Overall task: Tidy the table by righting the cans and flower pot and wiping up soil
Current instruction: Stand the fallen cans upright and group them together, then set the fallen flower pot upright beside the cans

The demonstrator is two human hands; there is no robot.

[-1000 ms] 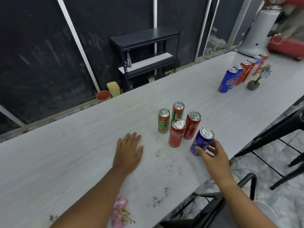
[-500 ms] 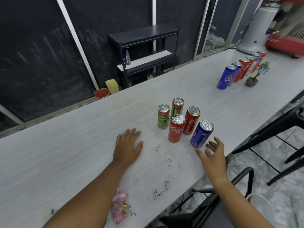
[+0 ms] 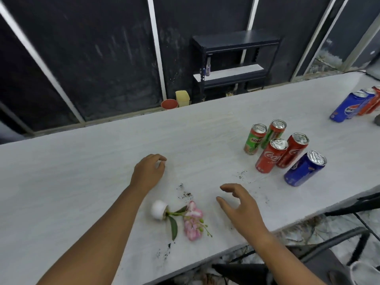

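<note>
Table (image 3: 82,171) of pale wood-grain carries everything. Left hand (image 3: 149,171) rests on it, fingers loosely curled, empty. Nearer, the round white flower pot (image 3: 158,209) lies tipped, pink blossoms (image 3: 192,221) pointing right, dark soil grains (image 3: 186,194) scattered around. Right hand (image 3: 239,204) hovers, fingers spread. Five slim metal cans (image 3: 271,158) stand upright farther right.

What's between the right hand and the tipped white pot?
Head view: the pink blossoms and green stem spilling from the white pot lie between it and the right hand.
</note>
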